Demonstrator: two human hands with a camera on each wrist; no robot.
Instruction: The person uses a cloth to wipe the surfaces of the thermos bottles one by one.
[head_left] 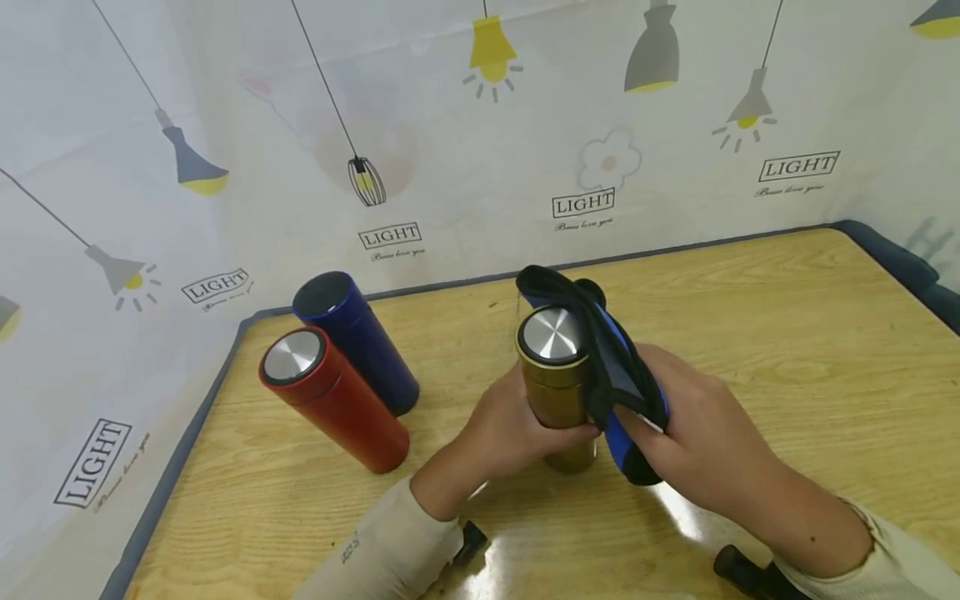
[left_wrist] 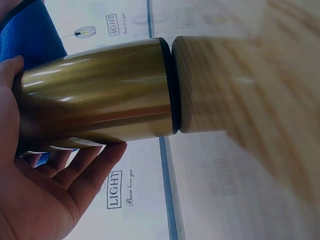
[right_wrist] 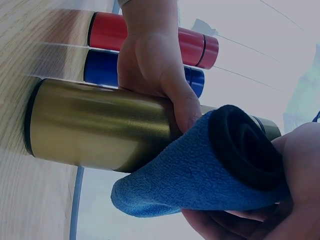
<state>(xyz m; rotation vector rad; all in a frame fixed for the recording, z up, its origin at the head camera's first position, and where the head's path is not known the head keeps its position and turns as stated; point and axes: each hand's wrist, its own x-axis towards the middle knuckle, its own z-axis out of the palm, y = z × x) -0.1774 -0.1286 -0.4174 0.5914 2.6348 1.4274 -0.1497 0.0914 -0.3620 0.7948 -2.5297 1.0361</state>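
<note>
A gold thermos flask (head_left: 553, 392) with a silver-topped lid stands on the table, its base at the tabletop in the left wrist view. My left hand (head_left: 506, 425) holds it around the body, thumb across the near side. In my right hand (head_left: 705, 433) is a folded blue cloth (right_wrist: 195, 170) with black edging, gripped between thumb and fingers. The cloth lies against the flask's right side and partly covers its upper part in the head view. Some of my right fingers are hidden behind the cloth.
On the left, a red thermos flask (head_left: 345, 408) stands just in front of a blue thermos flask (head_left: 367, 350). The wooden table (head_left: 810, 333) meets a white lamp-printed backdrop (head_left: 480, 150) along its back and left edges.
</note>
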